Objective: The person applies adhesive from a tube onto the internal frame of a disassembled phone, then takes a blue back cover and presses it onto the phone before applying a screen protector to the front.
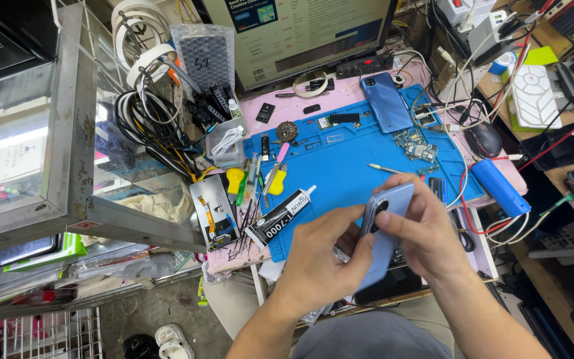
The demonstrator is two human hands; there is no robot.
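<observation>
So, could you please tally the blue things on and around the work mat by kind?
Blue phone back cover, held in both the left hand and the right hand: 1
Blue phone lying flat: 1
Blue work mat: 1
Blue cylinder at the mat's right edge: 1
Total: 4

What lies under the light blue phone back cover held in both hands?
Under the phone back cover a dark phone body shows, near the blue mat. Both hands and the cover hide the rest.
</observation>
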